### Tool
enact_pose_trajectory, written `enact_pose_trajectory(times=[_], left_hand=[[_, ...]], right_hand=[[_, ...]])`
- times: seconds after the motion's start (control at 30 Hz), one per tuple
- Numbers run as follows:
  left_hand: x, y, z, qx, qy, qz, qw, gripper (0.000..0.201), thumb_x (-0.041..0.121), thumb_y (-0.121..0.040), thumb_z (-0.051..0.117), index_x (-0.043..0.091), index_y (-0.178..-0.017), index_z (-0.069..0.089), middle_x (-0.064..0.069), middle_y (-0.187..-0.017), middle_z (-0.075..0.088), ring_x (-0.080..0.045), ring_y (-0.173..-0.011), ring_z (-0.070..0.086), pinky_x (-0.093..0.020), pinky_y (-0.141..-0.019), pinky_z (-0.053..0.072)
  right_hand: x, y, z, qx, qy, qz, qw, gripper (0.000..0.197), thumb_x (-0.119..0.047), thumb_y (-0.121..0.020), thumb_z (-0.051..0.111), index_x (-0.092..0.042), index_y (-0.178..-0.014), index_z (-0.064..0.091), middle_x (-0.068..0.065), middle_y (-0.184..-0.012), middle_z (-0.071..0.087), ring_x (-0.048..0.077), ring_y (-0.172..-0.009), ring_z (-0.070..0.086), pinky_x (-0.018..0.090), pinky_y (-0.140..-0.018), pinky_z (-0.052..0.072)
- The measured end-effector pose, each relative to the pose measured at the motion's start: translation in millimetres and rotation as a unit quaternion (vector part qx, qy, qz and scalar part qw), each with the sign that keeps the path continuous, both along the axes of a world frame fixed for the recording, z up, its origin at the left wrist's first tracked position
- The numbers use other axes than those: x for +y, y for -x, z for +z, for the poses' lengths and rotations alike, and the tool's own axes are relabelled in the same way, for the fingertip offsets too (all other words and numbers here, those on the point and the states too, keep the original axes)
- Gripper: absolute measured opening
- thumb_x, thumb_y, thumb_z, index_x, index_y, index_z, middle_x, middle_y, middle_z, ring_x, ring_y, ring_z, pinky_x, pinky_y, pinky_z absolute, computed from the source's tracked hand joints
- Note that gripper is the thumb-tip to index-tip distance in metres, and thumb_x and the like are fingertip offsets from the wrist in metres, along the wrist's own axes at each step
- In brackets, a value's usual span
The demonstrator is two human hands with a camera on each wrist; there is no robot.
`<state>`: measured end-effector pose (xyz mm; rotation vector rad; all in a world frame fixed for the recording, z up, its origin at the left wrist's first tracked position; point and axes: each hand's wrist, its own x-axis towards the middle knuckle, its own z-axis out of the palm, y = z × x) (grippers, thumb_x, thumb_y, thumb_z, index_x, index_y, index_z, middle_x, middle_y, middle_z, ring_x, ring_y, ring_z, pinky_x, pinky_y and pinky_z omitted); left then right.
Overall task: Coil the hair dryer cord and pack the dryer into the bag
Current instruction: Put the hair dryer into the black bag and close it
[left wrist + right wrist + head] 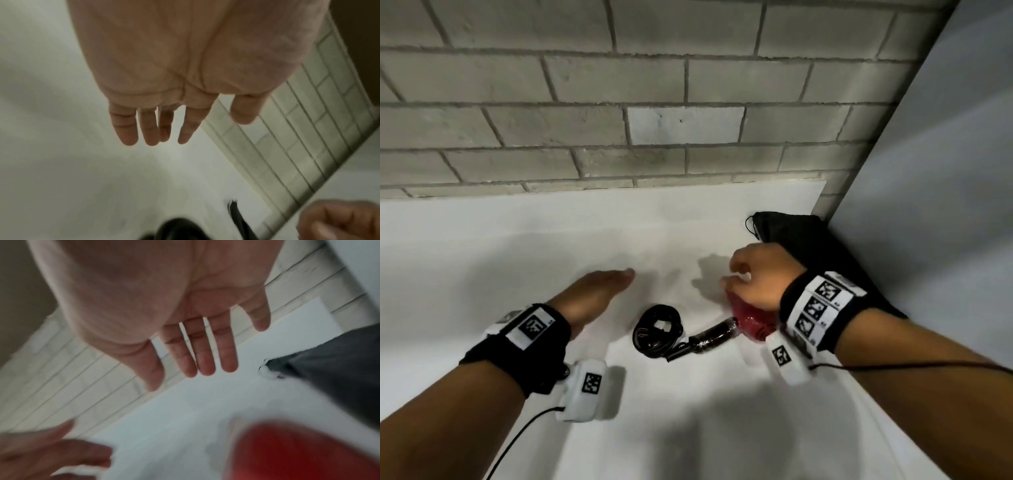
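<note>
The hair dryer lies on the white tabletop [517, 246], its red body [748, 317] under my right hand [750, 274] and its black handle [714, 334] pointing left. The black cord [657, 330] lies coiled beside the handle's end. In the right wrist view the fingers [205, 356] are straight and spread above the blurred red body [298, 451], holding nothing. My left hand [602, 287] hovers flat and empty left of the coil, fingers [152, 129] extended. The black drawstring bag [808, 246] lies behind my right hand, by the corner.
A grey brick wall [654, 120] runs along the table's far edge. A pale panel [945, 171] closes off the right side, and the bag [339, 361] lies against it. Bare white tabletop stretches out to the left of my left hand.
</note>
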<state>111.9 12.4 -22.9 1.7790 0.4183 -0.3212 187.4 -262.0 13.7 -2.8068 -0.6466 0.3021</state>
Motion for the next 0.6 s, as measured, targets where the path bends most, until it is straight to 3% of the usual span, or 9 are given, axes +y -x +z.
enact_pose_trajectory(times=[0.03, 0.1, 0.2, 0.33, 0.43, 0.5, 0.57, 0.6], left_hand=[[9.8, 0.0, 7.9, -0.018, 0.020, 0.042, 0.999, 0.046, 0.041, -0.089, 0.060, 0.013, -0.125, 0.060, -0.007, -0.139, 0.052, -0.024, -0.129, 0.045, -0.039, -0.102, 0.033], [22.8, 0.0, 23.9, -0.054, 0.019, 0.099, 0.993, 0.037, 0.043, -0.080, 0.065, 0.016, -0.104, 0.067, -0.011, -0.131, 0.060, -0.029, -0.124, 0.050, -0.041, -0.095, 0.038], [30.5, 0.7, 33.7, -0.089, 0.000, 0.118, 0.989, 0.042, 0.043, -0.069, 0.064, 0.011, -0.096, 0.070, -0.015, -0.123, 0.065, -0.031, -0.117, 0.056, -0.041, -0.088, 0.042], [31.4, 2.4, 29.1, -0.087, -0.005, 0.087, 0.992, 0.036, 0.033, -0.078, 0.072, 0.005, -0.101, 0.071, -0.019, -0.117, 0.067, -0.029, -0.112, 0.060, -0.042, -0.090, 0.046], [33.6, 4.8, 22.6, -0.082, -0.026, 0.069, 0.994, 0.044, 0.041, -0.067, 0.070, 0.008, -0.096, 0.072, -0.018, -0.111, 0.069, -0.029, -0.108, 0.063, -0.042, -0.089, 0.049], [33.9, 2.3, 22.3, -0.084, -0.066, 0.059, 0.993, 0.027, 0.036, -0.073, 0.074, 0.015, -0.089, 0.074, -0.015, -0.103, 0.072, -0.030, -0.102, 0.066, -0.044, -0.087, 0.052], [32.1, -4.0, 24.1, -0.103, -0.110, 0.051, 0.987, 0.011, 0.030, -0.080, 0.075, 0.020, -0.086, 0.074, -0.010, -0.091, 0.073, -0.024, -0.082, 0.068, -0.039, -0.076, 0.055], [29.3, -7.6, 26.9, -0.120, -0.139, 0.040, 0.982, 0.010, 0.029, -0.080, 0.075, 0.022, -0.088, 0.073, -0.005, -0.087, 0.072, -0.016, -0.070, 0.066, -0.030, -0.066, 0.053]], right_hand=[[-9.0, -20.7, 2.6, -0.009, 0.019, -0.038, 0.999, 0.044, -0.064, -0.076, 0.052, -0.024, -0.086, 0.065, -0.006, -0.088, 0.062, 0.022, -0.092, 0.063, 0.029, -0.078, 0.047], [-24.0, -59.3, 1.1, -0.018, 0.104, -0.081, 0.991, 0.044, -0.060, -0.076, 0.056, -0.018, -0.083, 0.066, 0.003, -0.094, 0.069, 0.026, -0.090, 0.064, 0.026, -0.072, 0.044], [-37.2, -91.1, -19.4, 0.004, 0.196, -0.132, 0.972, 0.064, -0.062, -0.073, 0.060, -0.008, -0.108, 0.065, 0.014, -0.114, 0.068, 0.032, -0.103, 0.064, 0.030, -0.078, 0.048], [-43.8, -101.6, -55.4, 0.060, 0.233, -0.157, 0.958, 0.073, -0.064, -0.077, 0.061, -0.005, -0.121, 0.062, 0.014, -0.123, 0.066, 0.031, -0.110, 0.063, 0.031, -0.086, 0.048], [-46.2, -108.5, -70.9, 0.049, 0.258, -0.138, 0.955, 0.058, -0.043, -0.076, 0.073, -0.004, -0.117, 0.065, 0.014, -0.119, 0.068, 0.032, -0.109, 0.064, 0.033, -0.090, 0.051], [-51.2, -116.9, -75.6, 0.026, 0.278, -0.135, 0.951, 0.053, -0.027, -0.073, 0.073, -0.006, -0.121, 0.063, 0.015, -0.122, 0.066, 0.034, -0.111, 0.063, 0.044, -0.093, 0.053], [-49.4, -120.2, -67.0, 0.020, 0.268, -0.103, 0.958, 0.049, -0.021, -0.083, 0.063, -0.006, -0.130, 0.056, 0.018, -0.134, 0.058, 0.036, -0.123, 0.056, 0.046, -0.103, 0.046], [-43.8, -116.5, -55.0, 0.027, 0.255, -0.083, 0.963, 0.047, -0.018, -0.089, 0.057, -0.005, -0.134, 0.052, 0.020, -0.140, 0.053, 0.036, -0.128, 0.050, 0.043, -0.108, 0.041]])
